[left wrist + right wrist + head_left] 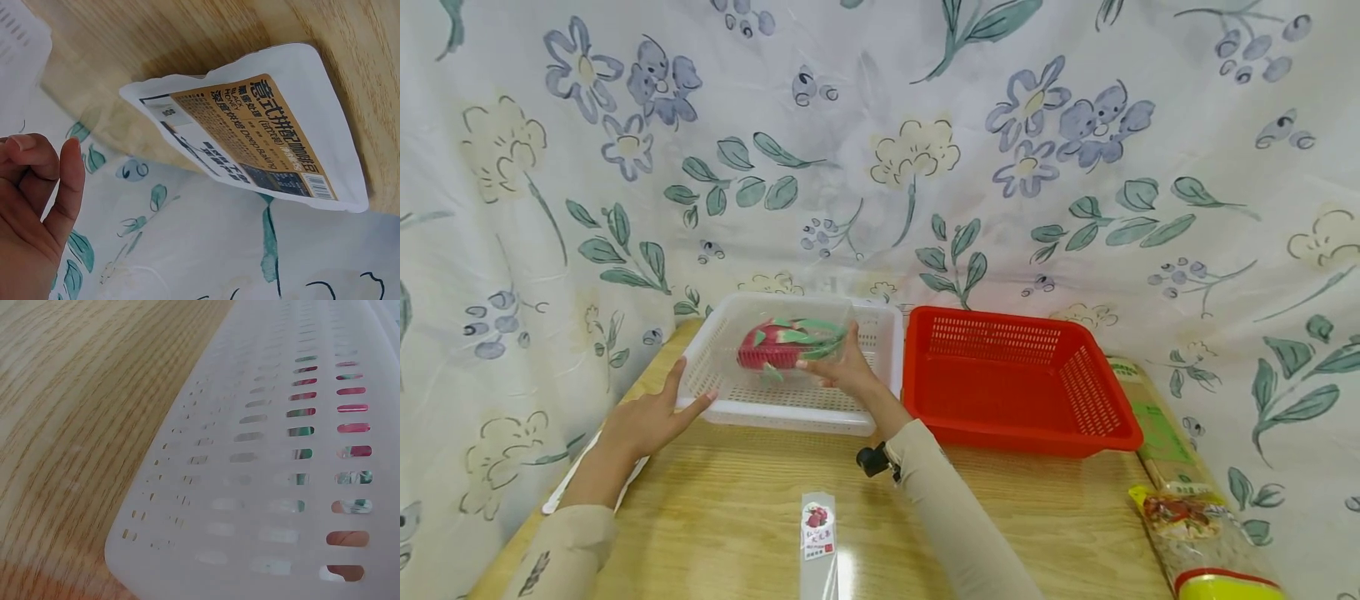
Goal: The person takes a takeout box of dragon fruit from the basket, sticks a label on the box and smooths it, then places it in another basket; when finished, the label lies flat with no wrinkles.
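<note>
A pink dragon fruit with green scales lies inside a clear plastic package in the white basket. My right hand reaches over the basket's front rim and holds the package's right end, thumb in front and a finger up along the side. Through the basket's slots, the right wrist view shows bits of the pink and green fruit. At the front left corner of the basket is my left hand, fingers extended and spread, fingertips right at the rim. In the left wrist view its fingers are loosely bent, with nothing in them.
A red basket stands right of the white one. Farther right lie a green and brown packet and a clear food bag. A white coffee pouch lies beside my left forearm. A clear strip with a dragon fruit label lies in front.
</note>
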Motion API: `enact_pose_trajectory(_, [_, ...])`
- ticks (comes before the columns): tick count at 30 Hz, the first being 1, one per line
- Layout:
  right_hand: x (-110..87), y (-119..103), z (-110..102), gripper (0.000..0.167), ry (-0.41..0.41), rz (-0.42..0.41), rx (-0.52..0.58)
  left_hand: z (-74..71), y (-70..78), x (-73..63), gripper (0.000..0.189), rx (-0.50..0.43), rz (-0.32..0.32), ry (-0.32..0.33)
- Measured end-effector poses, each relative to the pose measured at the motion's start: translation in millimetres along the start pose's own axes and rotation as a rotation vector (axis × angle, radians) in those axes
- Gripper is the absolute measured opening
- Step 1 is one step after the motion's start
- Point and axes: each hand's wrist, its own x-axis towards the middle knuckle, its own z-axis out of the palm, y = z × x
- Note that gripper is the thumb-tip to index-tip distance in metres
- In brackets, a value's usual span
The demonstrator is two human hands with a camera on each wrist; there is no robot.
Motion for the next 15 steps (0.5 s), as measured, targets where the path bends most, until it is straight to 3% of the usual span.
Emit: enact_pose_trajectory(15, [-1.0, 1.4, 0.0, 0.122, -0.003, -0.011, 0.012, 0.4, -0.5, 1.1, 0.100, 0.002, 0.009, 0.006])
